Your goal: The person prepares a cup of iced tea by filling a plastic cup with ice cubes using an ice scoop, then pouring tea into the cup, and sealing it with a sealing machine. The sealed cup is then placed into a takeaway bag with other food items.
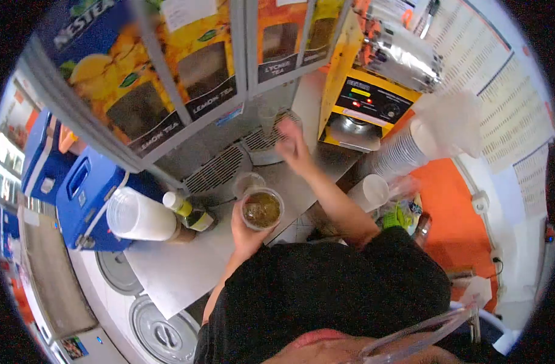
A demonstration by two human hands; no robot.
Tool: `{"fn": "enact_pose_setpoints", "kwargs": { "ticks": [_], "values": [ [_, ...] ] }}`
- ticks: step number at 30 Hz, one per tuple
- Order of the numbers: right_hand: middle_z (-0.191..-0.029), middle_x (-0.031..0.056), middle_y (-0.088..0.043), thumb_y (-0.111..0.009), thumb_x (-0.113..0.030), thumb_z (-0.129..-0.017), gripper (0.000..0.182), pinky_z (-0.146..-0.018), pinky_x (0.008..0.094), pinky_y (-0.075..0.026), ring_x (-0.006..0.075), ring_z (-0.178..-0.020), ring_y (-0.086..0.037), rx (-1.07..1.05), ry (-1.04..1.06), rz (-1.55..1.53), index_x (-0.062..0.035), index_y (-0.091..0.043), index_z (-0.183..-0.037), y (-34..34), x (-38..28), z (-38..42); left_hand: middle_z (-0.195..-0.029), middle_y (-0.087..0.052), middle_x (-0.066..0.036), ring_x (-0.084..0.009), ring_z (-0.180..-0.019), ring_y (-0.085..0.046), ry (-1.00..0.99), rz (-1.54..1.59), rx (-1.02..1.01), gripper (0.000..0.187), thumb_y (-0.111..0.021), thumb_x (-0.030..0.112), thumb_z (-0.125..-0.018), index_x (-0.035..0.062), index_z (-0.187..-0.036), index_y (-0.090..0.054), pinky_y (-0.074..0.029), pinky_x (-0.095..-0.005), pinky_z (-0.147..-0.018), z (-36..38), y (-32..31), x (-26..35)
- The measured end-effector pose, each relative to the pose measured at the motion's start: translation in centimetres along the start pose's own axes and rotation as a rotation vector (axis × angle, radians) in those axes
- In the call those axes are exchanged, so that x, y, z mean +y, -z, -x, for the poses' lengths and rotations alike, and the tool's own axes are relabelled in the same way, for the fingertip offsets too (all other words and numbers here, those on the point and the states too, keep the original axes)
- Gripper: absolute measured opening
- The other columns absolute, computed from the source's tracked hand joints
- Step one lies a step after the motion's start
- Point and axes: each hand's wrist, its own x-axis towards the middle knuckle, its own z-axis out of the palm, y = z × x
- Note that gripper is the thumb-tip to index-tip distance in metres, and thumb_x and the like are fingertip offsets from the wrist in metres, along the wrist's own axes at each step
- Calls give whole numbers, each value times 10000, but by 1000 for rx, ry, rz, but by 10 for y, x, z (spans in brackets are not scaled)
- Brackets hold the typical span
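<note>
My left hand (247, 235) is wrapped around a clear plastic cup (279, 219) holding a brownish drink with bubbles or ice at the top. Right behind this cup stands another clear cup (248, 180), partly hidden by it. My right hand (294, 145) is stretched out over the drip tray (271, 138) of the tea dispenser (241, 103), blurred by motion, its thumb and fingers apart with nothing visible in them. Near those fingers, a faint see-through cup (267, 118) appears on the tray.
A stack of clear cups (141, 215) and a dark bottle with a yellow-green label (195, 215) stand left on the metal counter (168, 273). Blue coolers (89, 194) are behind them. At right are a yellow sealing machine (374, 103) and stacked white cups (405, 145).
</note>
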Motion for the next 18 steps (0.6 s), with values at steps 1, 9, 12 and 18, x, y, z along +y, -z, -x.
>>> {"fn": "enact_pose_setpoints", "kwargs": {
  "ticks": [1,9,12,18],
  "values": [
    [-1256,198,-427,-719,-385,-679,853,-969,417,-330,324,-1148,-428,-252,64,139,-17,-289,-1316,10,-43,16,-1102,-516,-125,-243,-1010,-525,9,19,-31,751,-830,148,-513,-2,-1142,-447,-417,-345,-867,-1,-7,-5],
    [-1279,178,-391,-766,-319,-591,874,-981,424,-310,347,-1176,-363,-382,-118,647,-79,-326,-1308,58,-134,100,-1160,-484,-135,-260,-1092,-472,139,406,-395,797,-818,152,-549,20,-1210,-391,-386,-367,-918,-19,-91,-2],
    [-1246,171,-425,-767,-289,-573,862,-975,420,-315,350,-1144,-394,-217,-123,693,-66,-339,-1288,97,-136,108,-1181,-461,-127,-264,-1126,-431,-178,202,-690,810,-807,184,-579,50,-1240,-360,-332,-393,-966,-41,-113,23],
    [-1214,161,-458,-765,-293,-580,818,-933,398,-361,333,-1095,-447,-19,-133,819,-58,-363,-1253,172,-147,94,-1262,-401,-89,-258,-1222,-323,836,1497,-727,578,-628,326,-775,127,-1246,-360,-220,-413,-1042,-98,-224,-53]
  ]
}}
